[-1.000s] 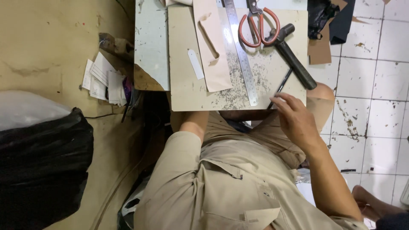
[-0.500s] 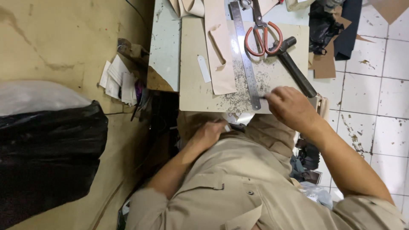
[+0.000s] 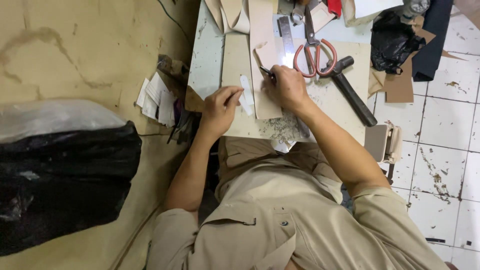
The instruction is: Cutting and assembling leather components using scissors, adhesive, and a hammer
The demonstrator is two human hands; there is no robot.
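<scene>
Cluttered board (image 3: pixel 350 55), right hand (image 3: pixel 287 87) hiding ruler (image 3: pixel 286 32), pen tip unclear

Scissors (image 3: pixel 314 55) red-handled; hammer (image 3: pixel 350 87) black; board (image 3: pixel 325 100) beige, speckled; floor tiles (image 3: pixel 445 125) white, stained; bag (image 3: pixel 60 185) black.

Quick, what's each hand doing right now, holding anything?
Left hand: fingers pinched on a small white strip.
Right hand: closed around a thin dark tool, over the tan leather piece.
</scene>
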